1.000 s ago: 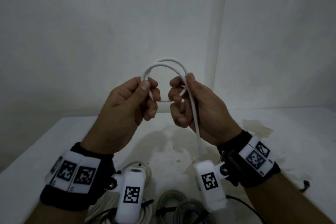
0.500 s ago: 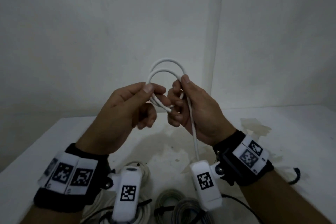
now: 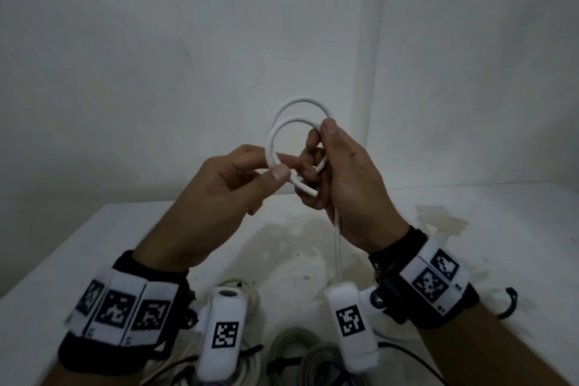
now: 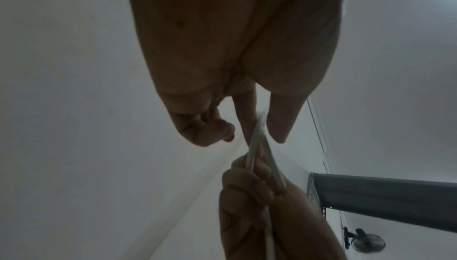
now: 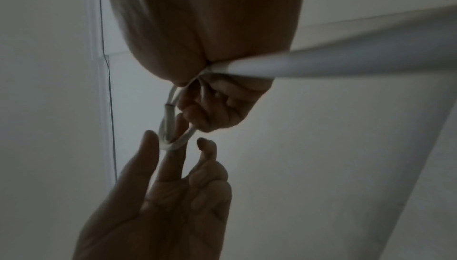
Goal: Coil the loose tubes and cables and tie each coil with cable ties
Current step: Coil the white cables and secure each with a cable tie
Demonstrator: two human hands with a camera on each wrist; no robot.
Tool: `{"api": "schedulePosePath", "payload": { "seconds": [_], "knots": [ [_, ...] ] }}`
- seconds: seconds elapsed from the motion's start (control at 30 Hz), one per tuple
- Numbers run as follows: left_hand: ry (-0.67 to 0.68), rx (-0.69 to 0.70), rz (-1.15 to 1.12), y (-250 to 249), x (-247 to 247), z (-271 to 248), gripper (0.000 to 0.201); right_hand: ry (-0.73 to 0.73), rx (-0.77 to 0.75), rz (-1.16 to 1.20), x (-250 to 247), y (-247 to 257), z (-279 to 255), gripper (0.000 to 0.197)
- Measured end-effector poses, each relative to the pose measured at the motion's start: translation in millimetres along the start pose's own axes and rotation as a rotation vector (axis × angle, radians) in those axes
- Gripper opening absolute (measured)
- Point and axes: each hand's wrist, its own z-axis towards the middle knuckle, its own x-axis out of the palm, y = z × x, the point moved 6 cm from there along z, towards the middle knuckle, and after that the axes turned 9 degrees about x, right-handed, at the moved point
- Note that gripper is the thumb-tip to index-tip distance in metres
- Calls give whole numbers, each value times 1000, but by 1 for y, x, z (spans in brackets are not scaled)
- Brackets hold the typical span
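Observation:
A white tube (image 3: 299, 100) is wound into two small loops and held up in the air above the table. My right hand (image 3: 319, 135) grips the right side of the loops, thumb on top and fingers curled through them. The tube's tail hangs down from this hand past the wrist. My left hand (image 3: 279, 166) pinches the lower left of the loops between thumb and forefinger, its other fingers curled loosely. The left wrist view shows the tube (image 4: 258, 137) running between thumb and forefinger. In the right wrist view the tube's cut end (image 5: 169, 107) lies against the loops.
A white table (image 3: 94, 244) stands in a corner of white walls. Near its front edge lie a white coil (image 3: 250, 368) and a grey coil (image 3: 294, 338), both with black ties. A loose black cable tie (image 3: 509, 304) lies at the right. A dark shelf (image 4: 383, 201) shows in the left wrist view.
My left hand has loosened from a fist on the loops to a thumb-and-forefinger pinch. The two loops have spread apart, and my right thumb has moved up onto them.

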Motion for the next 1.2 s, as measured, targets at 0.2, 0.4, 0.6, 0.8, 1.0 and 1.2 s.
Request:
{"api": "schedulePosePath", "payload": {
  "seconds": [0.2, 0.4, 0.6, 0.8, 1.0, 1.2],
  "knots": [
    [-106, 108, 6, -5, 1, -1, 19, -71, 21, 22, 7, -4, -6, 40],
    [-331, 228, 64, -7, 0, -5, 9, 79, 91, 250, 14, 0, -5, 35],
    [-116, -40, 11, 2, -12, 0, 27, 3, 96, -103, 1, 0, -2, 35],
    [-197, -99, -311, 4, -11, 2, 26, 81, 80, 72, 6, -3, -1, 24],
    [-305, -69, -427, 7, -5, 3, 31, 135, 69, 271, 14, -12, -1, 28],
    [-127, -36, -114, 11, 13, -1, 33, -84, 60, -19, 4, -12, -3, 34]
  ]
}}
